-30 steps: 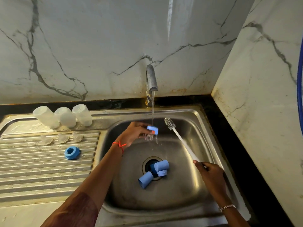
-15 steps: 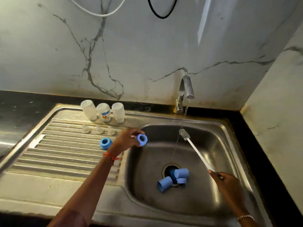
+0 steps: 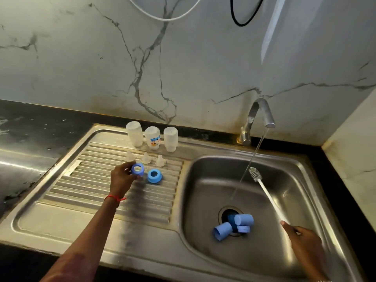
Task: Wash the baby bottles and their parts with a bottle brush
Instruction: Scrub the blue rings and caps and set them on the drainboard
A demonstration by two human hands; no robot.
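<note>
left hand [image 3: 122, 178] carried blue ring [image 3: 137, 169] over drainboard [image 3: 85, 188].

The steel drainboard [image 3: 81, 192], set in a dark desk [image 3: 24, 127], carries three upturned bottles [image 3: 152, 137], three clear teats [image 3: 146, 158] and one blue ring [image 3: 154, 176]. Blue caps [image 3: 243, 220] lie in its basin [image 3: 213, 190].

The blurry right hand [image 3: 305, 243] hides the brush [image 3: 266, 193] handle's end, and blue caps [image 3: 244, 219] cover part of the drain [image 3: 222, 213]

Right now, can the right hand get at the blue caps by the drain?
Likely yes for reach: the right hand is over the basin near the caps, nothing between. But it grips the brush, so grasping one looks unlikely until that is freed.
</note>
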